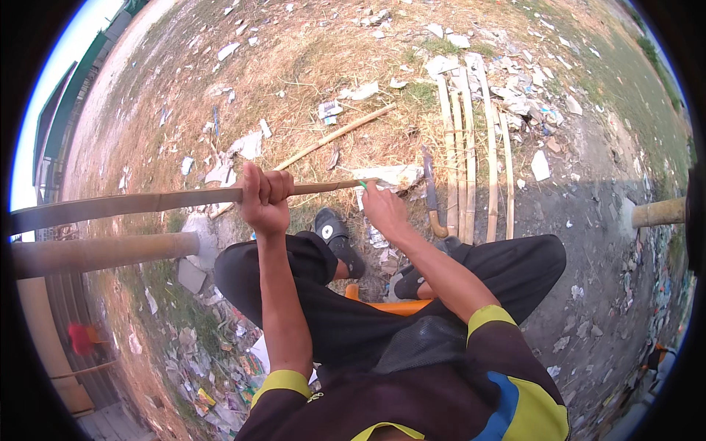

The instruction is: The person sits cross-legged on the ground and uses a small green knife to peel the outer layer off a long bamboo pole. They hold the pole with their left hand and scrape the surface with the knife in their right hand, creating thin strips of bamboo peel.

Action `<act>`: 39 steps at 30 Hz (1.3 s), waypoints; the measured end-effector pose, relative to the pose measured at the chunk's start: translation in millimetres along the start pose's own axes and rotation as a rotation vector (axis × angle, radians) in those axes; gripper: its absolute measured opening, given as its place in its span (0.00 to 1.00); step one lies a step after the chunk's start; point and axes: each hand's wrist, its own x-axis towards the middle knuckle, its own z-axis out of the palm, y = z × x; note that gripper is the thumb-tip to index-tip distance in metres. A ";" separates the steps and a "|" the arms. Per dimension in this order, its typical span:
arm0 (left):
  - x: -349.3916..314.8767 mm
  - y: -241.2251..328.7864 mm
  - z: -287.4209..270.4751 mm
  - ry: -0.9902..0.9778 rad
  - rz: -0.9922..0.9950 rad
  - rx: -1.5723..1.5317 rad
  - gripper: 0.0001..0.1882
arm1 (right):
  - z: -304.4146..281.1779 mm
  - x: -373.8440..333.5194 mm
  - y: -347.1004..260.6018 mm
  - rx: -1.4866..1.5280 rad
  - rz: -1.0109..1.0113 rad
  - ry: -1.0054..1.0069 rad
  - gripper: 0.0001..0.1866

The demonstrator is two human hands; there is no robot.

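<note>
— Where are you with the strip?

— My left hand (265, 197) is clenched round the long bamboo strip (147, 201), mid-frame. My right hand (382, 209) pinches something small and green at its tip. Four pale, smooth slats (471, 147) lie finished, I'd judge, upper right.

— And the knife?

— The curved-handled knife (431, 195) lies beside them on dry grass.

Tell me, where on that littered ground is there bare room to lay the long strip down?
Barest is the grey dirt right of the split bamboo strips, toward the thick pole end. The dry grass beyond the left hand holds only scattered scraps. It is crowded around the big knife, the strips, and the litter by the left knee.
</note>
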 end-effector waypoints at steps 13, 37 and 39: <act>1.2 -1.1 8.3 -0.062 -0.025 0.006 0.24 | 19.5 -7.5 23.6 -0.018 0.101 0.060 0.14; 4.4 1.7 8.0 0.055 -0.021 0.060 0.25 | 77.7 3.5 73.3 -0.004 0.307 0.032 0.17; 5.5 2.1 7.5 0.070 -0.046 0.062 0.26 | 73.0 4.4 63.8 0.089 0.294 0.140 0.16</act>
